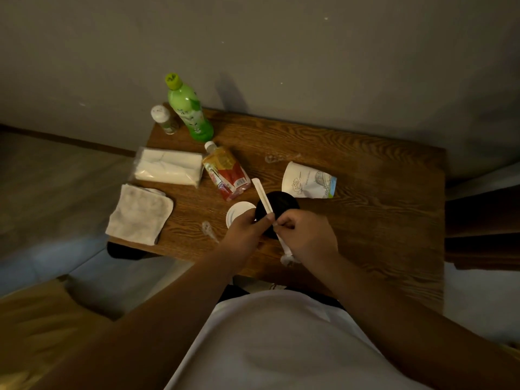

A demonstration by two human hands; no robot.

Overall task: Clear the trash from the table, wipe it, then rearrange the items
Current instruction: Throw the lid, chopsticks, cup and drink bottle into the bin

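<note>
**Both hands on the trash, rest of the table untouched**

So both hands are working right over the black round lid [278, 209], which I'll use as the anchor for everything. The left hand [247, 230] sits at its near-left edge, fingers pinched around a white paper-wrapped stick [263, 197] that pokes up and away across the lid. The right hand [306, 236] is just beside the left one, nearly touching, at the lid's near-right edge, closed on a second thin white piece [282, 246] that runs down toward the table's near edge and ends in a crumpled bit of wrapper. Can't tell if the two pieces are one item or separate ones.

A white lid [235, 213] lies touching the black lid's left side, partly under the left hand. Behind the black lid, to the right, a white paper cup [308, 181] lies tipped on its side. Behind and left of it is a flat drink pouch [226, 173] with a white cap, then a clear pack of tissues [168, 168] further left. A folded white cloth [139, 213] sits well to the left, at the table [380, 220] edge. Far back-left stand a green bottle [188, 111] and a small shaker [164, 119], close together by the wall.

There's also a wet smear [209, 230] near-left of the black lid.
</note>
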